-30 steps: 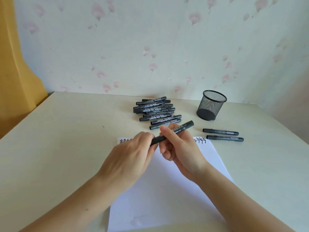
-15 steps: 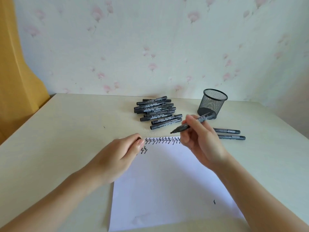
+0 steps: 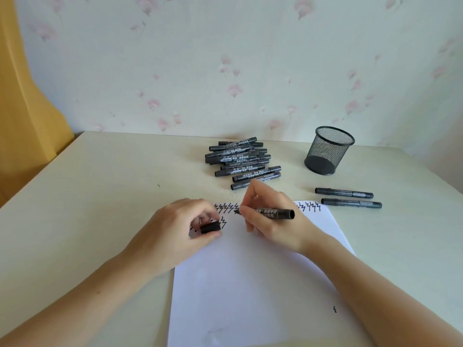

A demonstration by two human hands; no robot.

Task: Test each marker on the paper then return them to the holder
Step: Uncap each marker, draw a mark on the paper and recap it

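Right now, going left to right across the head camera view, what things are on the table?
Left hand holding the marker cap → right hand writing with the uncapped marker on the paper → mesh holder → two loose markers.

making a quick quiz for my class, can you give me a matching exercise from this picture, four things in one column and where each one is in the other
Things:
1. cap
2. open marker
3. mesh holder
4. pile of markers

Places:
A. standing at the back right of the table
B. pinched in the left hand
C. lying behind the sheet of paper, left of the holder
D. held in the right hand, tip down on the paper

Pairs: 1-B, 2-D, 3-A, 4-C
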